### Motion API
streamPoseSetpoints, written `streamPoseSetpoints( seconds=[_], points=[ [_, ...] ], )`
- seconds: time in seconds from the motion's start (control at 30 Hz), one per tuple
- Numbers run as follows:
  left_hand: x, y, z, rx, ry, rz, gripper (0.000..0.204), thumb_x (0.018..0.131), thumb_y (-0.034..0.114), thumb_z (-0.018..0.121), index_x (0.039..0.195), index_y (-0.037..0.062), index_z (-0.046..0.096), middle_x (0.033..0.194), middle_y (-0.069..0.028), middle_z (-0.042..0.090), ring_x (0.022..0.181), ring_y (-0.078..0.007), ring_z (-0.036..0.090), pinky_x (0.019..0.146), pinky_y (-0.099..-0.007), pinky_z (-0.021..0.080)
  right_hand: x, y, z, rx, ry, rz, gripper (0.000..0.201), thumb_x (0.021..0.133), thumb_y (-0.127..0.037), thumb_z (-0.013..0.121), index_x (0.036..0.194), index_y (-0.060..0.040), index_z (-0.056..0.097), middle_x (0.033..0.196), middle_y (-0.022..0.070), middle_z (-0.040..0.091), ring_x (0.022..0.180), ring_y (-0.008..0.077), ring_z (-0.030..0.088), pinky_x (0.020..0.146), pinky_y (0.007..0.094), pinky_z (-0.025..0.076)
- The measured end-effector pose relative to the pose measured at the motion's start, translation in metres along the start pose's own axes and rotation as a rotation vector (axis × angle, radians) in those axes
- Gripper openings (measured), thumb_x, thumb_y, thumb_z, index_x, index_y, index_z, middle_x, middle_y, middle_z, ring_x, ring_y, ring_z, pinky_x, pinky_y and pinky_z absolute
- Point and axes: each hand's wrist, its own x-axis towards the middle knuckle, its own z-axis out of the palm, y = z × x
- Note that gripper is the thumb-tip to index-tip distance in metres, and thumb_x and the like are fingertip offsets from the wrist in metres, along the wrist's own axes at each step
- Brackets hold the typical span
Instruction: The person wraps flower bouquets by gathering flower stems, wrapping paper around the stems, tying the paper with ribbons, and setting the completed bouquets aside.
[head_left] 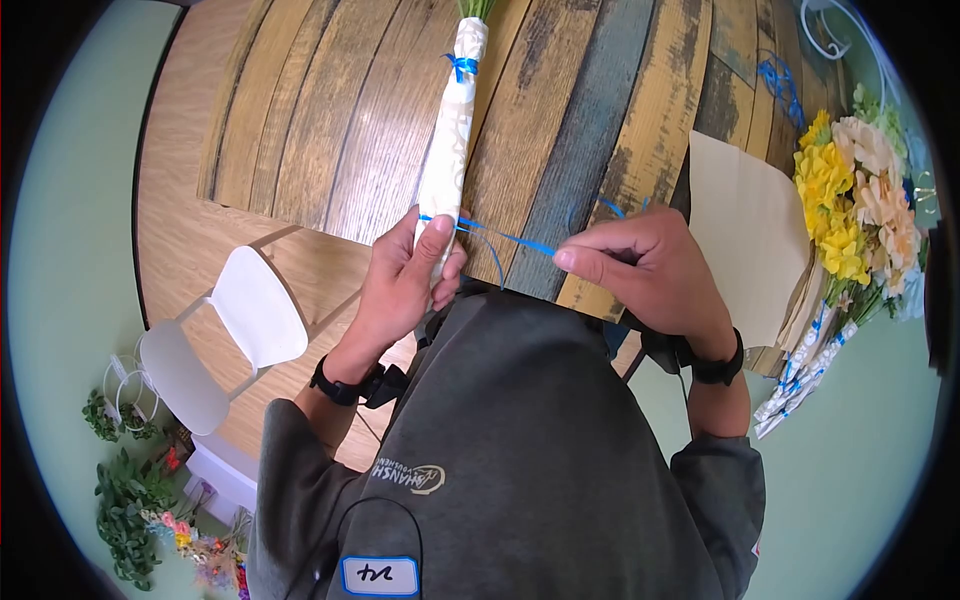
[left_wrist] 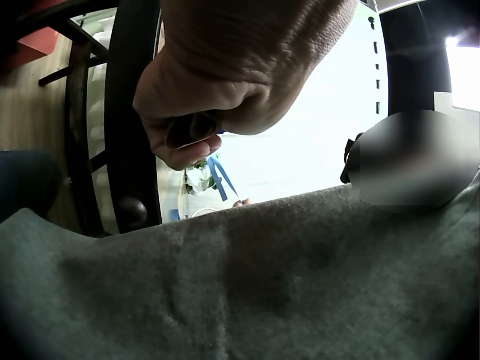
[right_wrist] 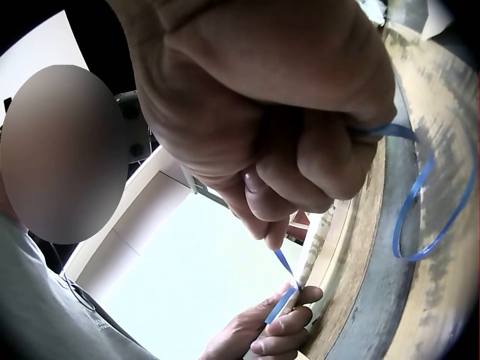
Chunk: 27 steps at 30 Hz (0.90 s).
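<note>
A long bundle in white patterned wrap [head_left: 450, 140] lies over the table edge, green stems showing at its top and a blue bow [head_left: 461, 68] around its upper part. My left hand [head_left: 405, 280] grips its lower end, thumb on top beside a blue ribbon [head_left: 520, 242] that goes around the wrap. Between thumb and forefinger, my right hand [head_left: 650, 270] pinches this ribbon, which stretches taut from the bundle. In the right wrist view, a loose loop of ribbon [right_wrist: 405, 225] trails from the right hand [right_wrist: 270, 112]. The left wrist view shows the left hand [left_wrist: 225, 82] curled, its hold partly hidden.
Brown paper sheets [head_left: 745, 235] lie at the table's right, beside yellow and peach flowers [head_left: 830, 210] with wrapped stems. More blue ribbon [head_left: 780, 85] lies at the upper right of the wooden table [head_left: 390, 110]. White chairs [head_left: 262, 305] and greenery [head_left: 130, 510] are at the left.
</note>
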Motion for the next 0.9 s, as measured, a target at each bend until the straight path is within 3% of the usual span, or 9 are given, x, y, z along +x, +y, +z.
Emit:
streamPoseSetpoints(
  seconds=[0.2,0.27,0.33,0.43,0.47,0.5,0.7,0.77,0.9],
  points=[
    [-0.003,0.000,0.008,0.162,0.046,0.037,0.034,0.106,0.032,0.047,0.116,0.0006,0.054,0.068,-0.0007,0.050,0.049,-0.0065,0.043,0.045,-0.0213,0.035,0.003,-0.012,0.004,0.021,0.012,-0.052,0.020,0.091,-0.019,0.070,0.087,0.0015,0.071,0.058,0.0056,0.055,0.054,0.0051,0.044,0.051,0.0251,0.036],
    [-0.006,0.005,0.011,0.222,0.066,0.039,0.033,0.106,0.030,0.047,0.115,-0.0001,0.054,0.068,-0.0011,0.051,0.049,-0.0069,0.044,0.045,-0.0213,0.035,0.011,-0.023,0.006,-0.034,-0.087,-0.153,0.022,0.090,-0.018,0.068,0.083,0.0022,0.069,0.060,0.0127,0.056,0.050,0.0125,0.050,0.051,0.0286,0.038],
    [-0.006,0.009,0.013,0.590,0.095,0.131,0.024,0.105,0.022,0.048,0.109,-0.0015,0.049,0.062,-0.0066,0.052,0.051,-0.0165,0.050,0.049,-0.0307,0.040,0.021,-0.038,0.013,-0.077,-0.109,-0.238,0.020,0.088,-0.016,0.066,0.081,0.0028,0.069,0.061,0.0157,0.056,0.051,0.0183,0.053,0.051,0.0308,0.040],
    [-0.002,-0.009,0.009,0.690,0.095,0.439,0.015,0.101,0.012,0.048,0.098,-0.0028,0.050,0.063,-0.0166,0.052,0.056,-0.0311,0.053,0.054,-0.0377,0.041,0.040,-0.054,0.028,-0.095,-0.143,-0.343,0.018,0.084,-0.012,0.062,0.077,0.0041,0.067,0.064,0.0204,0.057,0.052,0.0281,0.057,0.052,0.0347,0.043],
    [-0.002,-0.011,0.006,0.686,0.095,0.435,0.015,0.101,0.012,0.048,0.098,-0.0028,0.050,0.063,-0.0166,0.052,0.056,-0.0311,0.053,0.054,-0.0377,0.041,0.046,-0.056,0.032,-0.074,-0.160,-0.361,0.018,0.081,-0.011,0.061,0.075,0.0049,0.067,0.065,0.0221,0.058,0.053,0.0320,0.058,0.053,0.0364,0.045],
    [-0.002,-0.013,0.003,0.748,0.048,0.472,0.013,0.099,0.009,0.047,0.093,-0.0026,0.050,0.064,-0.0186,0.053,0.057,-0.0356,0.052,0.054,-0.0391,0.041,0.054,-0.055,0.035,-0.073,-0.185,-0.366,0.022,0.090,-0.013,0.065,0.080,0.0054,0.068,0.058,0.0077,0.057,0.052,0.0061,0.045,0.049,0.0268,0.037],
    [-0.005,-0.013,0.005,0.773,0.039,0.529,0.012,0.093,0.001,0.049,0.083,-0.0046,0.052,0.077,-0.0227,0.059,0.072,-0.0385,0.056,0.065,-0.0431,0.043,0.086,-0.065,0.056,-0.069,-0.357,-0.218,0.023,0.087,-0.013,0.062,0.078,0.0073,0.069,0.062,0.0093,0.063,0.060,0.0087,0.061,0.057,0.0268,0.049],
    [-0.009,-0.018,0.000,0.953,0.059,0.513,0.019,0.101,0.012,0.049,0.107,-0.0020,0.061,0.097,-0.0203,0.065,0.089,-0.0306,0.064,0.075,-0.0391,0.048,0.091,-0.074,0.059,-0.128,-0.354,-0.242,0.023,0.086,-0.013,0.063,0.078,0.0070,0.069,0.061,0.0090,0.063,0.059,0.0098,0.060,0.057,0.0282,0.049],
    [-0.007,-0.004,0.006,0.821,0.030,0.443,0.015,0.098,0.007,0.050,0.093,-0.0055,0.056,0.073,-0.0204,0.057,0.068,-0.0313,0.055,0.064,-0.0360,0.045,0.100,-0.138,0.058,-0.458,-0.359,-0.138,0.025,0.088,-0.017,0.064,0.083,0.0056,0.071,0.066,0.0092,0.066,0.064,0.0116,0.063,0.062,0.0291,0.050]
  ],
)
